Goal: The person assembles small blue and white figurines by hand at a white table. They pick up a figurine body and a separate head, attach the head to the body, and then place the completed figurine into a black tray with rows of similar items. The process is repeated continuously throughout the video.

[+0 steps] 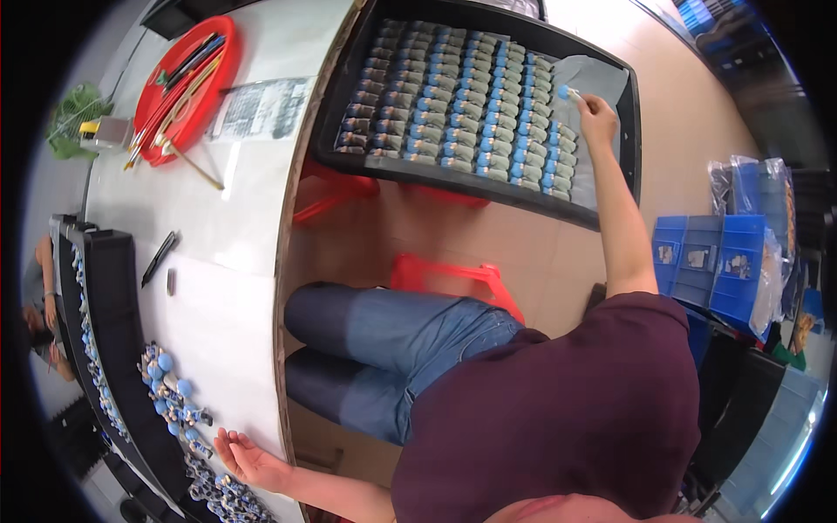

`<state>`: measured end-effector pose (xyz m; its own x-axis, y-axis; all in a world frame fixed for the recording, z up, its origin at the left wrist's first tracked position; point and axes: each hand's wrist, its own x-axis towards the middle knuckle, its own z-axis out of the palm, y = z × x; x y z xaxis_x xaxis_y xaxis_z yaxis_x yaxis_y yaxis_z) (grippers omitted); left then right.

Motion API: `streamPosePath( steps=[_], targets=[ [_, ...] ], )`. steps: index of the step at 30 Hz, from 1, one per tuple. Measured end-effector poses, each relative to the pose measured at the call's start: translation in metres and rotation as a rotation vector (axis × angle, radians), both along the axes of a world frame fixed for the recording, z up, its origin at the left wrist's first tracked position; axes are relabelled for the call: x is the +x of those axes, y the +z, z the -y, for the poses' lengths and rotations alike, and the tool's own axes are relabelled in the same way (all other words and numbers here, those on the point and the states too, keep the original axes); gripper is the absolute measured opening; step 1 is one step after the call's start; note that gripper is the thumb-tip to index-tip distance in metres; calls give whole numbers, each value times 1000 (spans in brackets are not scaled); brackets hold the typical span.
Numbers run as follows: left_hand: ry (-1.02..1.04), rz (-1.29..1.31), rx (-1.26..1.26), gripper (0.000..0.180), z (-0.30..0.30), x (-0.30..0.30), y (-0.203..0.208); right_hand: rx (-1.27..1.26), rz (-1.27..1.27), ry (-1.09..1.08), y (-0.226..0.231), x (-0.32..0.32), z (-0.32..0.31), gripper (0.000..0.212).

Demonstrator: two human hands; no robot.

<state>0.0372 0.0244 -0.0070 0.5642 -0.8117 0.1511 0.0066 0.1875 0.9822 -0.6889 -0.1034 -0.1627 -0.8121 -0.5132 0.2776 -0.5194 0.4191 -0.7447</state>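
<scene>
My right hand [596, 118] reaches over the black tray [471, 184], its fingers pinching a small figurine [568, 92] with a light blue top. Rows of similar small blue and grey-green figurines [475, 109] fill most of that tray. A pale sheet [602, 77] lines the part under my right hand. My left hand [248, 458] rests at the table's near edge, palm partly turned up, fingers loosely bent and apart, with nothing visible in them. Just beyond it lies a loose heap of blue-headed figurines [170, 392], with a darker cluster [225, 495] beside it.
A red basin [228, 52] of brushes stands on the white table [253, 200], near a printed sheet [261, 109]. A black pen [159, 259] lies closer. Another black tray [113, 288] borders the table. Blue bins [741, 283] stand at right; a red stool [453, 275] is below.
</scene>
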Motion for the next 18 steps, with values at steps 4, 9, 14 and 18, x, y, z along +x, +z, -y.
streamPosePath(
  steps=[4,9,14,18],
  targets=[
    [-14,31,11,28,-1,2,0,292,-82,-3,-38,-34,-15,19],
    [19,12,25,30,4,-4,2,320,11,26,-58,-36,-3,21],
    [63,35,14,28,4,-12,2,432,3,39,-68,-45,11,28],
    [152,60,72,26,-1,-9,0,615,-61,230,-84,-71,24,42]
  ],
)
